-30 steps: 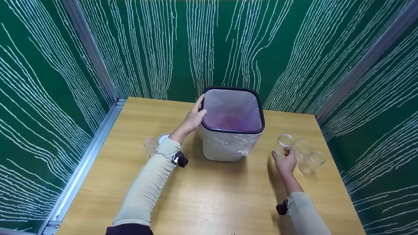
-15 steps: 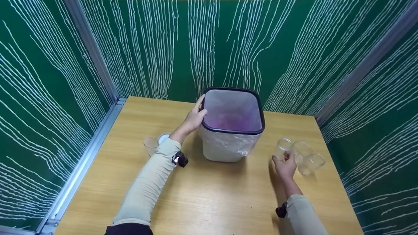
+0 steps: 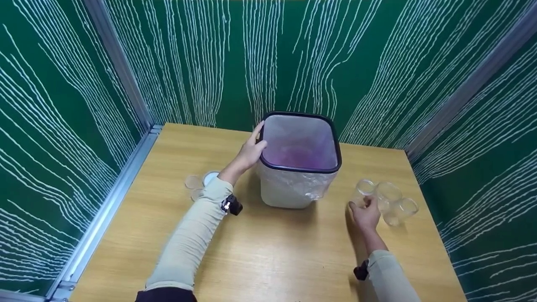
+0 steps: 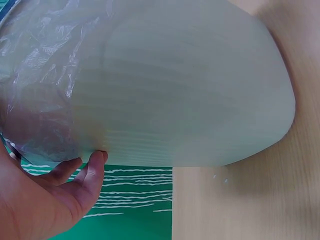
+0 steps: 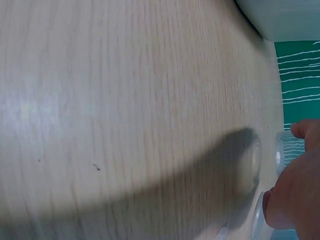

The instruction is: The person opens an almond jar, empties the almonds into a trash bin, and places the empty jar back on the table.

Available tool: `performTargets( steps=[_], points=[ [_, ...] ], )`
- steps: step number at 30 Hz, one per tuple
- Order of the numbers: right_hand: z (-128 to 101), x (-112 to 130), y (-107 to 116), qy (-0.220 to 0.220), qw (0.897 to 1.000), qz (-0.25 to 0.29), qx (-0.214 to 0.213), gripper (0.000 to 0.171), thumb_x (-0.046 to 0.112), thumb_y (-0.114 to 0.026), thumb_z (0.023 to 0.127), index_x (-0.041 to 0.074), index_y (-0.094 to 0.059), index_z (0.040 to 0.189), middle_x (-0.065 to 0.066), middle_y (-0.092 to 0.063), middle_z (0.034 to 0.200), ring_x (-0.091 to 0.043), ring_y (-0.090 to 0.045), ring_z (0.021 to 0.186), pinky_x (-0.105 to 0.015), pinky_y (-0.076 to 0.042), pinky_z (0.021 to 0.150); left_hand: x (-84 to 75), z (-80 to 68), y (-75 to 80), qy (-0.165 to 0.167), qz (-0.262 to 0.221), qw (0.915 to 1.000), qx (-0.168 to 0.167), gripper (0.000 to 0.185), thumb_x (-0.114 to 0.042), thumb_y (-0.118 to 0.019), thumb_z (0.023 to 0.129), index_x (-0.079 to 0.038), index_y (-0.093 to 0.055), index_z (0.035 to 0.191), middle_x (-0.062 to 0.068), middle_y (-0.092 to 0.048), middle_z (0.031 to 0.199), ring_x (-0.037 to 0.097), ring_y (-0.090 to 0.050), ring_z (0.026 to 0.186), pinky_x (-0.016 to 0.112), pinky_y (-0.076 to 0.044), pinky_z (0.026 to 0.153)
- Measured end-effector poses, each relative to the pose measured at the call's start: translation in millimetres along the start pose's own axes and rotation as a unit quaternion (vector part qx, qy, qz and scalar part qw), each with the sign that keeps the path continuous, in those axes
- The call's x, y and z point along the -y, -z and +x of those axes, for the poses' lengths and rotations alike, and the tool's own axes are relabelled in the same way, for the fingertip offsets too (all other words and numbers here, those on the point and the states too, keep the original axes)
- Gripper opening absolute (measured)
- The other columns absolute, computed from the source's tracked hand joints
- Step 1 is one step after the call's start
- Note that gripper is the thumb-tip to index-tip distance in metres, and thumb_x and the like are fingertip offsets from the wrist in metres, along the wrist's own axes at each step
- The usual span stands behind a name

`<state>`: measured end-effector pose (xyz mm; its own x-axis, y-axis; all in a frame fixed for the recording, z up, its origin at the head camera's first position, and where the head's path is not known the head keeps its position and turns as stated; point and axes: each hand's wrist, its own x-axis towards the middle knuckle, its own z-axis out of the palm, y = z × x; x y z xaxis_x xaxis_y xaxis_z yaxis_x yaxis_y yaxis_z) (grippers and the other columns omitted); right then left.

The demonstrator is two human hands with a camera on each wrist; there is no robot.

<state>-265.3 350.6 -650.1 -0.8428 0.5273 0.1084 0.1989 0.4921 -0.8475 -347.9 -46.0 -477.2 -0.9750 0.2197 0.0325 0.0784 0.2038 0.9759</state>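
Note:
My left hand (image 3: 248, 153) holds the left side of a trash bin (image 3: 287, 195), thumb at its dark rim. The pale bin stands upright, lined with a clear plastic bag (image 4: 50, 65) that hangs over its outside. The bottom inside looks pinkish purple. In the left wrist view, fingertips (image 4: 97, 160) press near the bin's wall. On the right, my right hand (image 3: 366, 216) holds a clear jar (image 3: 364, 188) low over the table, thumb on its left. The hand partly covers the jar. Two more clear jars (image 3: 389, 191) (image 3: 400, 212) stand close beside it.
Left of the bin, small round discs (image 3: 193, 182) and a white-rimmed disc (image 3: 210, 178) lie partly behind my left sleeve. The wooden table (image 3: 272, 256) is bounded by green walls (image 3: 235, 63) with white wavy lines and metal posts (image 3: 121, 67).
My right hand and its jar have moved slightly down toward me, and the jar sits a little lower beside the other two. The left hand and bin have stayed in place.

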Motion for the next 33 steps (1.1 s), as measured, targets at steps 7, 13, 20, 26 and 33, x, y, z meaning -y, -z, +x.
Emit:
performTargets(
  steps=[7, 13, 20, 26, 33],
  points=[
    [0.4, 3.6, -0.9, -0.011, 1.000, -0.002, 0.020, 0.050, 0.016, -0.076, 0.080, -0.005, -0.048, 0.116, -0.030, -0.053, 0.122, -0.043, -0.049, 0.113, -0.051, -0.039, 0.097, -1.9, -0.2, -0.1, 0.005, 0.005, 0.9999, -0.007, 0.068, -0.027, -0.043, 0.094, -0.039, -0.016, 0.155, -0.001, -0.012, 0.161, 0.022, -0.015, 0.145, 0.053, -0.019, 0.112],
    [0.2, 5.2, -2.2, -0.013, 1.000, 0.008, 0.025, 0.052, 0.014, -0.076, 0.081, -0.007, -0.048, 0.120, -0.029, -0.052, 0.123, -0.043, -0.049, 0.114, -0.051, -0.039, 0.097, -1.2, 0.6, -0.8, 0.005, 0.004, 0.9999, -0.008, 0.067, -0.026, -0.043, 0.094, -0.039, -0.016, 0.155, -0.001, -0.012, 0.161, 0.022, -0.015, 0.144, 0.053, -0.019, 0.112],
    [4.6, 3.6, -2.9, -0.019, 0.999, 0.024, 0.036, 0.055, 0.014, -0.076, 0.081, -0.006, -0.047, 0.123, -0.031, -0.049, 0.133, -0.043, -0.047, 0.122, -0.050, -0.039, 0.101, -1.4, 1.6, 1.0, 0.018, -0.004, 0.9998, -0.006, 0.066, -0.025, -0.042, 0.096, -0.045, -0.016, 0.153, -0.003, -0.009, 0.162, 0.020, -0.013, 0.145, 0.052, -0.018, 0.112],
    [5.5, 1.3, -2.5, -0.031, 0.998, 0.036, 0.042, 0.055, 0.014, -0.075, 0.082, -0.006, -0.045, 0.123, -0.029, -0.050, 0.132, -0.040, -0.047, 0.121, -0.047, -0.039, 0.102, -2.9, 3.1, 1.0, 0.012, -0.004, 0.9999, -0.001, 0.065, -0.026, -0.042, 0.097, -0.045, -0.015, 0.153, -0.006, -0.008, 0.162, 0.018, -0.011, 0.145, 0.052, -0.016, 0.113],
    [-0.4, -9.3, -3.2, -0.033, 0.999, 0.003, 0.036, 0.044, 0.018, -0.071, 0.083, -0.002, -0.046, 0.113, -0.020, -0.054, 0.108, -0.033, -0.050, 0.099, -0.043, -0.041, 0.087, 1.1, 0.2, -0.6, 0.016, -0.007, 0.9998, -0.005, 0.066, -0.025, -0.043, 0.096, -0.045, -0.016, 0.153, -0.003, -0.011, 0.161, 0.019, -0.016, 0.144, 0.052, -0.019, 0.112]
  ],
)
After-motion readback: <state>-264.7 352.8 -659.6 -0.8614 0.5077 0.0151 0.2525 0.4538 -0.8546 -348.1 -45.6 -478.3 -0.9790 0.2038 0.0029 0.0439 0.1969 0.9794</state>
